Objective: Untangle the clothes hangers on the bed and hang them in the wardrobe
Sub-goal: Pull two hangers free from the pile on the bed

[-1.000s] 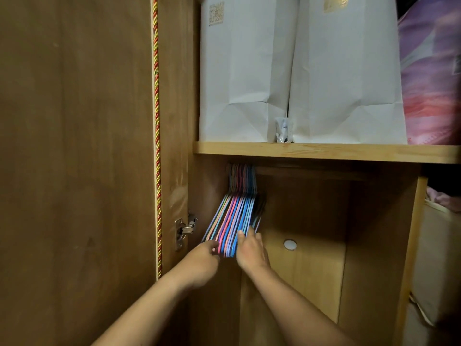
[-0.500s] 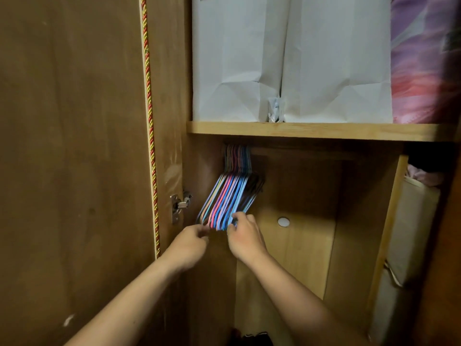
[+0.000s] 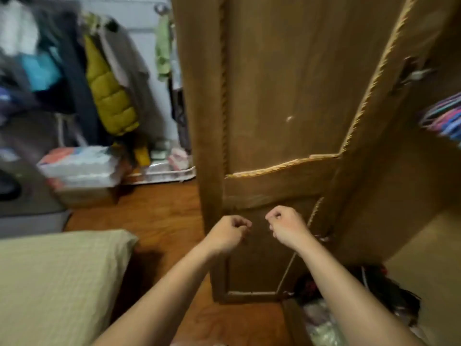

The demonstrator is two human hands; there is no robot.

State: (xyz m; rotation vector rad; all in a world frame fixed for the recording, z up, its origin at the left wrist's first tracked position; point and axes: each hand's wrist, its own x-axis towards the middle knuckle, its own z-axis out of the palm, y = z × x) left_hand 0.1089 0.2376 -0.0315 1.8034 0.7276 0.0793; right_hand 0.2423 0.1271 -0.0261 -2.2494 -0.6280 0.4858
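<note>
A bunch of coloured clothes hangers [image 3: 444,118] hangs inside the wardrobe at the far right edge of the view. The brown wardrobe door [image 3: 282,101] stands open in front of me. My left hand [image 3: 230,232] and my right hand [image 3: 287,224] hover side by side low before the door, both with fingers curled in and nothing in them. The two hands are well left of and below the hangers. The corner of the bed [image 3: 57,278] with a pale checked sheet lies at the lower left; no hangers show on the visible part.
Coats and a yellow-green puffer jacket [image 3: 109,96] hang on the back wall at left. Stacked packs [image 3: 79,168] and a tray sit on the wooden floor [image 3: 159,213]. Dark clutter [image 3: 381,283] fills the wardrobe bottom at lower right.
My hands have let go of the hanging hangers and dropped down and back. The view has swung left and down, from the wardrobe interior to the door, floor and bed.
</note>
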